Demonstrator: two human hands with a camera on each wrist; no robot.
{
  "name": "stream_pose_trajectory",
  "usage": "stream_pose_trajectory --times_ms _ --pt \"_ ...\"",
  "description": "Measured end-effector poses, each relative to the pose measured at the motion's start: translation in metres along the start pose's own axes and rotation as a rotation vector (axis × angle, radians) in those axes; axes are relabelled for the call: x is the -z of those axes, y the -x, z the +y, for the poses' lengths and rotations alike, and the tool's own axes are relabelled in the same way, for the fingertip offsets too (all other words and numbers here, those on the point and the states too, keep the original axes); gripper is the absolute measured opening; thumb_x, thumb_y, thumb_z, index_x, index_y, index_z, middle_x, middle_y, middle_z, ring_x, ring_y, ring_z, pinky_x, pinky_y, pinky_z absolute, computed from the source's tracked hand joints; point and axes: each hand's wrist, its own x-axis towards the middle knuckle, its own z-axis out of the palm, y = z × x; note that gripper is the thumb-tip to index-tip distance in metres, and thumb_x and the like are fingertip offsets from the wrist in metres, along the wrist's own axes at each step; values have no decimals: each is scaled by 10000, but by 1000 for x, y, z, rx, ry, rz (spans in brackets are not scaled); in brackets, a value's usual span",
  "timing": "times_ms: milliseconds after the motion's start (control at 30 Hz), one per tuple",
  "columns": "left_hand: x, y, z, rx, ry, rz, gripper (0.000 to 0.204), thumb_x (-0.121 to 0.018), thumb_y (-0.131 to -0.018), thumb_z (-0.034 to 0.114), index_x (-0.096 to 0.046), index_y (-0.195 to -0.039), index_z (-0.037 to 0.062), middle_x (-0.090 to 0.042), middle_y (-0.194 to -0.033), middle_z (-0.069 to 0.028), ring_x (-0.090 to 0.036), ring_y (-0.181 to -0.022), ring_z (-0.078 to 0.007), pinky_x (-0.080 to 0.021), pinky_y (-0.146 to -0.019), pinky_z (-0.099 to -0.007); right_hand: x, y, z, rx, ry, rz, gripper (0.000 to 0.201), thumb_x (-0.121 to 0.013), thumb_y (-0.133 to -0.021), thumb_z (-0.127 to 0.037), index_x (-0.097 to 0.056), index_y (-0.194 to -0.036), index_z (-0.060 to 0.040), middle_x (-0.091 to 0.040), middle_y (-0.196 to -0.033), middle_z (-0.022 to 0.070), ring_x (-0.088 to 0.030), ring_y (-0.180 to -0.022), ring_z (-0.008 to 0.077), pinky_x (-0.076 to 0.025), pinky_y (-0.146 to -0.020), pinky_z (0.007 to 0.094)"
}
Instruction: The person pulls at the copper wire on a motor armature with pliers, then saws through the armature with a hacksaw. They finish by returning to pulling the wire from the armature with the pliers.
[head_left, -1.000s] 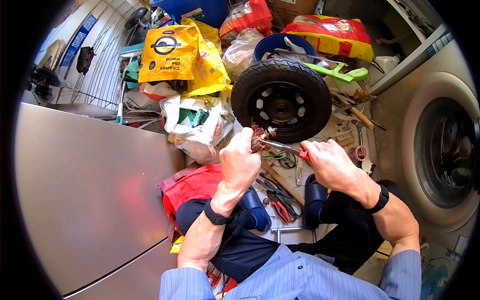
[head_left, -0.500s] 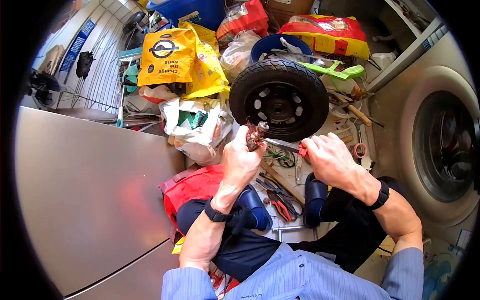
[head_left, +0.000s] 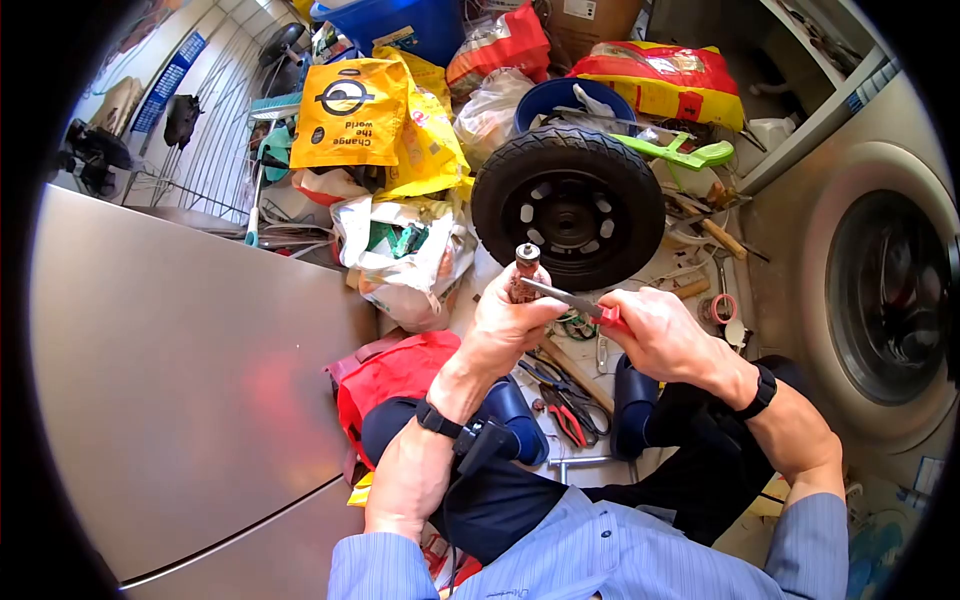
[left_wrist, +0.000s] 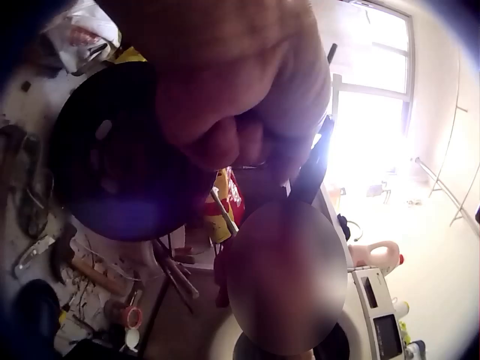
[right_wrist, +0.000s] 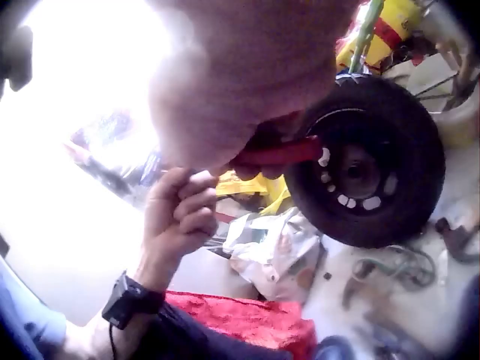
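Observation:
In the head view my left hand (head_left: pixel 500 325) grips a small motor rotor-like part (head_left: pixel 526 266), with reddish copper wire and a round metal end that points upward. Most of its lower portion is hidden by the fingers. My right hand (head_left: pixel 672 338) holds a red-handled tool (head_left: pixel 562 295) whose tapering metal end reaches the wire, right at the left thumb. The right wrist view shows the tool's red handle (right_wrist: pixel 281 153) under the curled right fingers. Behind both hands leans a black tyred wheel (head_left: pixel 568 205).
Pliers with red handles (head_left: pixel 572 422) lie on the floor between the slippers (head_left: pixel 632 405), near a wooden stick (head_left: pixel 575 375). A washing machine (head_left: pixel 790 260) stands at right, a silvery panel (head_left: pixel 200 380) at left. Yellow bags (head_left: pixel 345 115) and a white bag (head_left: pixel 400 290) crowd the back.
My left hand has turned the copper-wound part so its metal end now stands upward, and the thumb has come across below it. The tool's tip stays against the wire.

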Motion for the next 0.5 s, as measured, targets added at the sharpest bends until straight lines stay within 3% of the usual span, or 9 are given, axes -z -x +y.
stream_pose_trajectory --times_ms 100,200,300,433,500 --pt "0 -2 -2 -25 -11 60 238 -653 -912 -84 -548 -1007 108 -534 -708 21 -394 -458 -39 -257 -398 -223 -4 -2 2 81 113 81 213 -692 -893 -122 -619 -1061 -13 -695 -862 154 -692 -803 348 -524 -715 450" --pt "-2 -2 -5 -76 -171 170 249 -711 -896 -54 -571 -1012 116 -533 -718 57 -440 -500 -31 -289 -417 -220 -4 -8 -2 100 356 77 231 -678 -853 -101 -627 -1065 -28 -682 -876 102 -683 -803 285 -507 -721 402" --pt "11 -5 -9 -28 -102 187 244 -709 -899 -48 -576 -1018 117 -545 -740 55 -449 -509 -36 -297 -418 -222 -7 -14 -2 80 412 60 268 -663 -815 -79 -631 -1078 -35 -661 -875 65 -667 -808 246 -495 -730 375" --pt "9 -1 -6 2 59 105 204 -702 -930 -31 -575 -1010 106 -525 -728 48 -431 -499 -36 -274 -420 -215 3 -13 -1 54 320 42 250 -680 -864 -100 -625 -1097 -30 -688 -876 109 -693 -798 296 -525 -706 408" --pt "14 -2 -6 38 92 98 180 -697 -940 -18 -574 -1012 93 -510 -711 36 -414 -494 -45 -263 -428 -219 15 -11 -6 -59 9 48 250 -698 -921 -142 -617 -1129 -29 -709 -882 164 -712 -790 360 -554 -676 447"
